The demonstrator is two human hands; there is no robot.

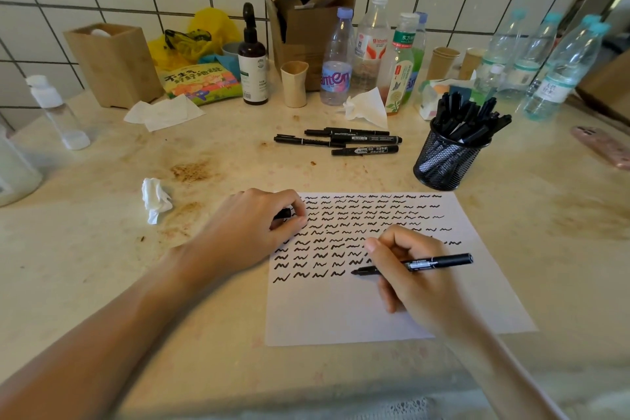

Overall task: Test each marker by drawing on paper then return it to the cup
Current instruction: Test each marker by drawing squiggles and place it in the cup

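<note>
Right hand point(414, 278) pinching the uncapped black marker point(414, 264), left hand point(259, 225) pinching its small black cap point(283, 214); lingering could bleed through the white scribbled paper point(341, 314).

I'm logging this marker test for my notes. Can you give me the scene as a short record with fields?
right hand: holds an uncapped marker, tip on the paper
left hand: pinches a black cap at the paper's left edge
paper: rows of black squiggles, lower part blank
cup: black mesh, full of markers, right of the paper's top
loose markers: four lying behind the paper
</note>
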